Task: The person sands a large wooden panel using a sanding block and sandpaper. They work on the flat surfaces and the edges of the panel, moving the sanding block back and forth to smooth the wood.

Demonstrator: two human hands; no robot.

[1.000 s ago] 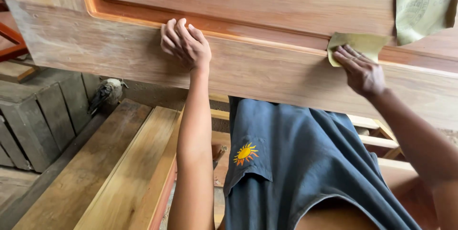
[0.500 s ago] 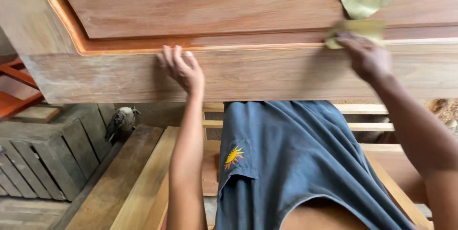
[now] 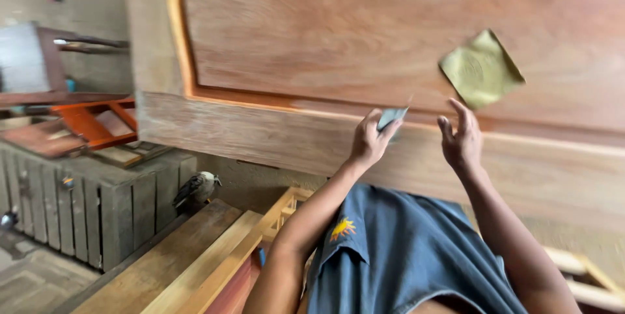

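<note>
Sandpaper, a small folded grey piece (image 3: pixel 392 117), is pinched in the left hand (image 3: pixel 368 141) at centre frame, against the moulded groove of the wooden door panel (image 3: pixel 312 34), whose long axis runs left to right. Just right of it, the right hand (image 3: pixel 461 138) is held open, empty. A second, yellow-green sheet (image 3: pixel 480 68) lies above it.
</note>
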